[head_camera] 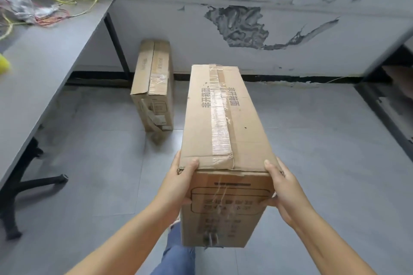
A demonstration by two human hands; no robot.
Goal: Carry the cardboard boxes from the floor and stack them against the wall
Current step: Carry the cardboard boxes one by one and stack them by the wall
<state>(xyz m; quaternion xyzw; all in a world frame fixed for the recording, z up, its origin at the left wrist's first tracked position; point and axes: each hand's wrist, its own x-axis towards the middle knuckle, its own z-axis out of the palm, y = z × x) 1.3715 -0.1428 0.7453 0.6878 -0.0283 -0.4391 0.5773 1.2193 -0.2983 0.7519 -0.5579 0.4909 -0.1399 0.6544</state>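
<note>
A long taped cardboard box (225, 123) is held up off the floor in front of me, its far end pointing at the wall. My left hand (178, 183) grips its near left corner, thumb on top. My right hand (283, 187) grips the near right corner the same way. A second cardboard box (154, 82) stands on the floor with its far end at the peeling grey wall (290, 47), left of the held box.
A grey table (44, 56) with black legs runs along the left, with loose wires and plastic on it. A dark frame (388, 107) stands at the right edge. Grey tiled floor (324, 140) lies between them. My blue-jeaned leg (176, 257) shows below the box.
</note>
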